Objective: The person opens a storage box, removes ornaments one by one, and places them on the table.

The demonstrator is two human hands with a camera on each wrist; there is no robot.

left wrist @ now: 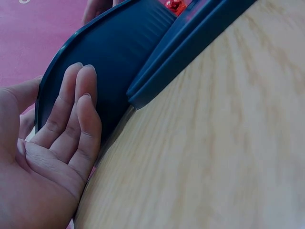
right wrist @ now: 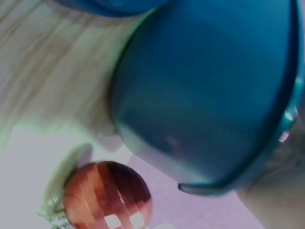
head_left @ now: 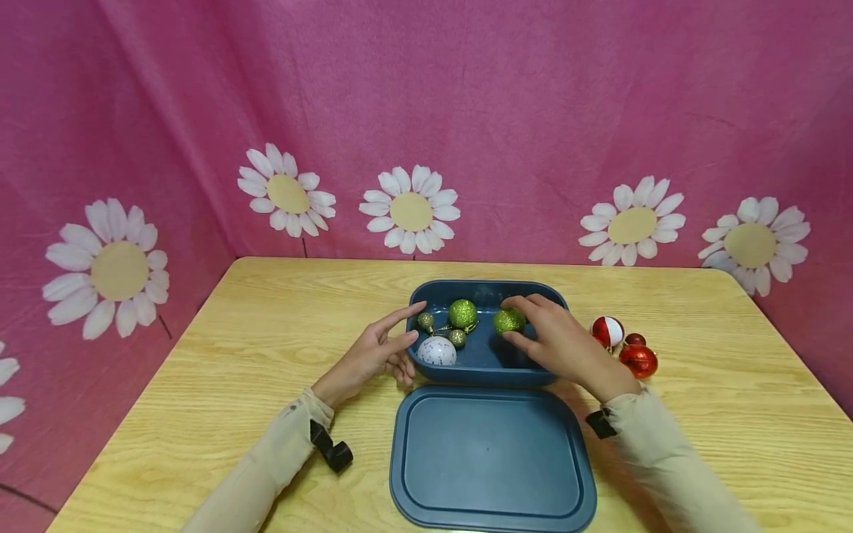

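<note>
My right hand (head_left: pixel 556 337) reaches over the dark blue box (head_left: pixel 489 376), thumb and fingers around a green glitter bauble (head_left: pixel 509 320) inside the rim. At the left end of the box, my left hand (head_left: pixel 376 352) rests with index finger and thumb at the rim. In the left wrist view its other fingers (left wrist: pixel 88 124) lie loosely bent against the outer wall. Inside the box are another green glitter bauble (head_left: pixel 463 314), a white speckled ball (head_left: pixel 437 351) and two small gold glitter balls (head_left: pixel 457 338). The right wrist view is blurred and hides the right fingertips behind the box wall.
A flat blue lid (head_left: pixel 493 455) lies on the wooden table (head_left: pixel 320 303) in front of the box. To the right sit a red-and-white bauble (head_left: pixel 608 331), a small dark red ball (head_left: pixel 635 339) and a shiny red bauble (head_left: pixel 638 361). A pink flowered cloth (head_left: pixel 506 133) hangs behind.
</note>
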